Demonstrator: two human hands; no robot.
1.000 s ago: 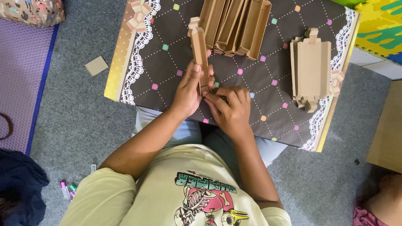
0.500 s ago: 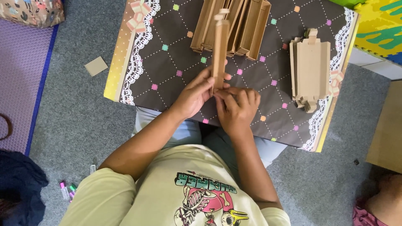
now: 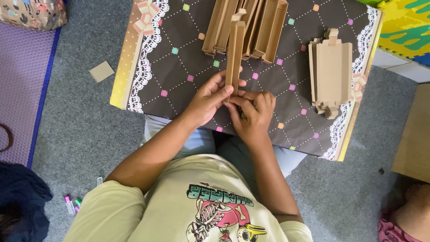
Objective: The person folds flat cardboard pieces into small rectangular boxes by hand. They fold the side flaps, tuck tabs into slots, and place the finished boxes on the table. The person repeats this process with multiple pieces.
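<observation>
My left hand point(image 3: 209, 97) and my right hand point(image 3: 253, 111) both grip the near end of a long flat-folded brown cardboard piece point(image 3: 234, 49), which stands on edge and points away from me. They work over a dark brown board point(image 3: 179, 67) with coloured dots, white lace trim and a bow print. Just beyond the piece's far end lies a row of folded cardboard box pieces point(image 3: 260, 27). A flat stack of cardboard blanks point(image 3: 331, 71) lies to the right of my right hand.
A small cardboard square point(image 3: 101, 71) lies on the grey carpet left of the board. Small markers point(image 3: 71, 204) lie by my left elbow. A purple mat point(image 3: 18, 89) is at far left, a colourful foam mat point(image 3: 405, 27) at top right, another person point(image 3: 403, 215) at bottom right.
The cardboard piece has swung from leaning left to pointing straight away, and has moved rightward toward the row of folded pieces. Both hands shifted slightly right with it.
</observation>
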